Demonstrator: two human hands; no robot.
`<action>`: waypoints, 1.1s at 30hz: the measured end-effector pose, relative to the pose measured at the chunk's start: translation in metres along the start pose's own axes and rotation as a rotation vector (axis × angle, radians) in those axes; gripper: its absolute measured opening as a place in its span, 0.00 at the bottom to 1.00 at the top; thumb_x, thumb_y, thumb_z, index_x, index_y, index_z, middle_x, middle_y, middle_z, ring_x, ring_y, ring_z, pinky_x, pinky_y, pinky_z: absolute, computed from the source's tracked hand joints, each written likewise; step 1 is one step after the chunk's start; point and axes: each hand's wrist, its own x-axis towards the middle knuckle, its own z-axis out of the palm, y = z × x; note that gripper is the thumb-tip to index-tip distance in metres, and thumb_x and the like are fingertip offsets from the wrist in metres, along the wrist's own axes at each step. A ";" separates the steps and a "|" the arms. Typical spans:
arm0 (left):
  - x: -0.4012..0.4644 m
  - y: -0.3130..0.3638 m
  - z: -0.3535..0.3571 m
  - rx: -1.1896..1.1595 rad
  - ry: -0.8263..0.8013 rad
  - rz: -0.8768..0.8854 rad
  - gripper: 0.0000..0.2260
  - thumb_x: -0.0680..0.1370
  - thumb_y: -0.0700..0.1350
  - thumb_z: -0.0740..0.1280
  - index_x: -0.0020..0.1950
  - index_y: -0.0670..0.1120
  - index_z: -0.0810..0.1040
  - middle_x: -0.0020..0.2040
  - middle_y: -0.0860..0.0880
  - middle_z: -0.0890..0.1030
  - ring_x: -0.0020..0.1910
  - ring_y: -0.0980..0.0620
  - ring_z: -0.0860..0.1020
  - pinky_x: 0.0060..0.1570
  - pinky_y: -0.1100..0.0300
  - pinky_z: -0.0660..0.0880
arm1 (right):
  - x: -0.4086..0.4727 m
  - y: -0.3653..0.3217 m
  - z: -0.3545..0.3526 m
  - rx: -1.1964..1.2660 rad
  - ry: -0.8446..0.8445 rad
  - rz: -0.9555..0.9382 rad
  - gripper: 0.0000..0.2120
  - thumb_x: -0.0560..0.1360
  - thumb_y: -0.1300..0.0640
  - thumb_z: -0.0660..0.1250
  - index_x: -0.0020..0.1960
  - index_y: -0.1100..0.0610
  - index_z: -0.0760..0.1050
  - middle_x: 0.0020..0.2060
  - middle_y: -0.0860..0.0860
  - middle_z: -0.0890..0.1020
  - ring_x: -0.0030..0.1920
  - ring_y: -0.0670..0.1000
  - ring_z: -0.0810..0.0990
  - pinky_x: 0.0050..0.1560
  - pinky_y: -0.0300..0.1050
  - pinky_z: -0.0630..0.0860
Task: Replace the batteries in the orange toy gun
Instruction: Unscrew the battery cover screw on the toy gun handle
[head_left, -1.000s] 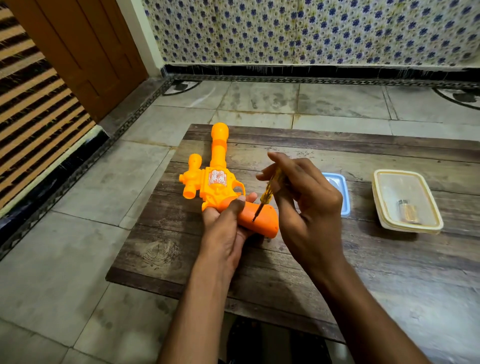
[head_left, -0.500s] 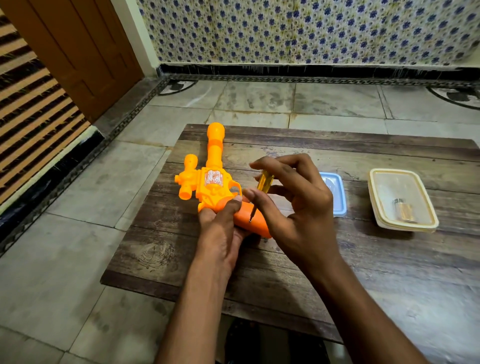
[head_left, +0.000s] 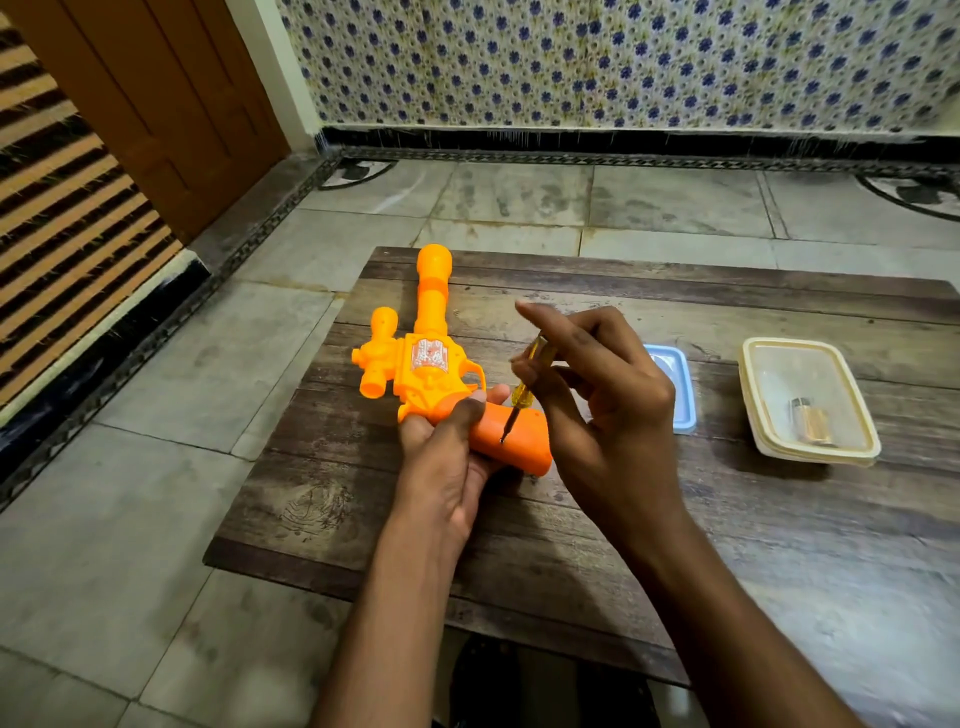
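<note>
On the tabletop (head_left: 571, 519), the orange toy gun (head_left: 426, 364) blocks the 10 o'clock part, its barrel running toward 12. Both hands crowd the middle: the left hand (head_left: 447, 457) holds the grip (head_left: 514, 436), the right hand (head_left: 613, 395) holds a screwdriver (head_left: 522, 395) on it. At 2 o'clock a blue lid (head_left: 675, 384) and a clear container (head_left: 810, 400) stand apart, bare wood between them. Open wood lies from 4 to 8 o'clock.
</note>
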 end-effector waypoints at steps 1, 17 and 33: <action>0.000 0.000 0.001 -0.006 0.000 -0.001 0.19 0.80 0.33 0.64 0.71 0.40 0.69 0.42 0.46 0.87 0.43 0.47 0.87 0.37 0.45 0.83 | 0.000 0.000 0.000 0.002 -0.006 0.001 0.20 0.78 0.66 0.66 0.70 0.60 0.77 0.49 0.56 0.78 0.50 0.56 0.82 0.47 0.55 0.80; 0.002 0.000 -0.001 -0.020 0.030 -0.034 0.22 0.80 0.33 0.64 0.73 0.40 0.67 0.43 0.44 0.87 0.43 0.48 0.87 0.33 0.49 0.82 | -0.002 -0.002 0.000 -0.007 0.017 -0.034 0.22 0.79 0.63 0.61 0.72 0.63 0.73 0.52 0.57 0.78 0.52 0.58 0.84 0.49 0.54 0.80; -0.003 0.001 0.001 -0.029 -0.002 -0.011 0.20 0.80 0.32 0.63 0.71 0.41 0.69 0.44 0.44 0.87 0.48 0.44 0.86 0.38 0.43 0.83 | -0.003 -0.005 -0.001 -0.079 0.028 -0.055 0.17 0.77 0.65 0.73 0.65 0.63 0.79 0.50 0.58 0.78 0.49 0.55 0.82 0.48 0.46 0.82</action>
